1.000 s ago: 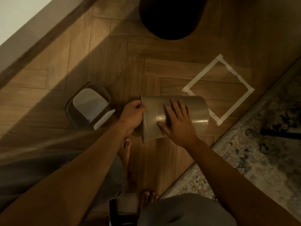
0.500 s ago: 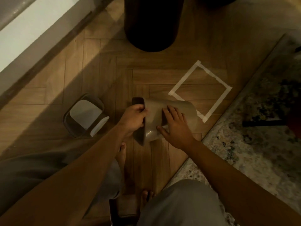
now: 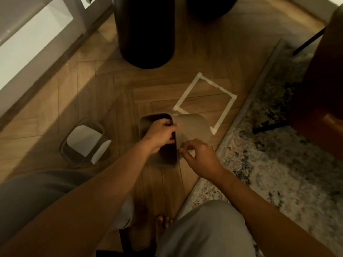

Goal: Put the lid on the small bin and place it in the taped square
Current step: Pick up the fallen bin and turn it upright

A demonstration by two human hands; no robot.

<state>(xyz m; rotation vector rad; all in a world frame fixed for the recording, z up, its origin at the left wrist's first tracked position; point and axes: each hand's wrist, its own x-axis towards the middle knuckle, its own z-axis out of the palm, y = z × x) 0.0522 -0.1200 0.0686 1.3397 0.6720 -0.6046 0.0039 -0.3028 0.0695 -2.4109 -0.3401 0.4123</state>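
Observation:
The small grey-beige bin (image 3: 193,127) is tilted on the wooden floor, its dark open mouth turned up and towards me. My left hand (image 3: 160,133) grips its rim, fingers inside the opening. My right hand (image 3: 199,156) hovers just off the bin's near side, fingers apart and holding nothing. The lid (image 3: 84,142), a dark frame with a white swing flap, lies on the floor to the left of the bin. The taped square (image 3: 187,91) of white tape is just beyond the bin to the right; the bin's base overlaps its near corner.
A tall dark cylindrical bin (image 3: 146,30) stands beyond on the floor, a second dark round object (image 3: 211,6) next to it. A patterned rug (image 3: 278,154) borders the square on the right, with brown furniture (image 3: 319,86) on it. My bare foot (image 3: 163,222) and knees are below.
The bin has been swung from lying on its side towards upright, its mouth now facing up. My right hand has come off its side. The view has shifted forward.

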